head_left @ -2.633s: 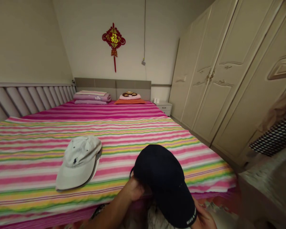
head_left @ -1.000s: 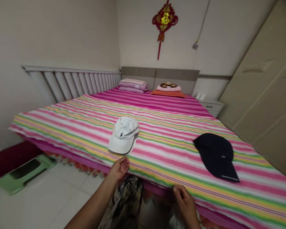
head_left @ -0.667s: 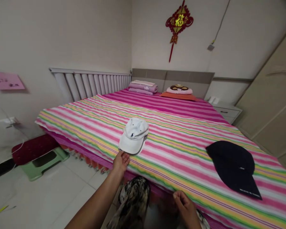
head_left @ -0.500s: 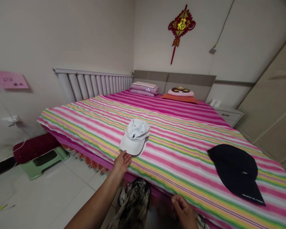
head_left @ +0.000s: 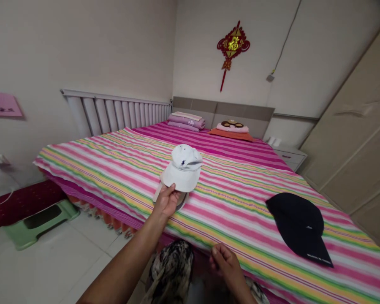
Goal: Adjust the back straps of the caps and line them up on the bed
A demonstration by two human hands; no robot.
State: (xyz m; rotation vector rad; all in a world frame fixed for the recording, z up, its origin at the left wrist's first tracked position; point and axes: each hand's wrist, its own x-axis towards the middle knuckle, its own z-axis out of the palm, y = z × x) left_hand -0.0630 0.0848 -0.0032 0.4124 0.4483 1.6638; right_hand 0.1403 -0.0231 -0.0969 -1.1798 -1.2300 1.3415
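My left hand (head_left: 168, 203) pinches the brim of a white baseball cap (head_left: 184, 169), thumb on top and fingers below. The cap, with a small dark embroidered logo, is tilted with its brim toward me, raised off the bed. Under it shows a beige and dark piece (head_left: 158, 193), perhaps another cap's brim, mostly hidden. My right hand (head_left: 225, 264) is loosely curled closed by the bed's front edge, with nothing seen in it. To its right a black baseball cap (head_left: 299, 226) lies on the striped sheet (head_left: 237, 198), white lettering on its brim.
Folded purple bedding (head_left: 186, 122) and a pink pillow stack (head_left: 231, 128) lie by the headboard (head_left: 240, 112). A radiator (head_left: 114, 112) lines the left wall. On the floor at left stands a green stool (head_left: 39, 221). A white nightstand (head_left: 289, 156) is at far right.
My left hand has taken hold of the white cap's brim and lifted it, uncovering part of what lies beneath. My right hand stays curled near the bed edge. The view has shifted slightly right.
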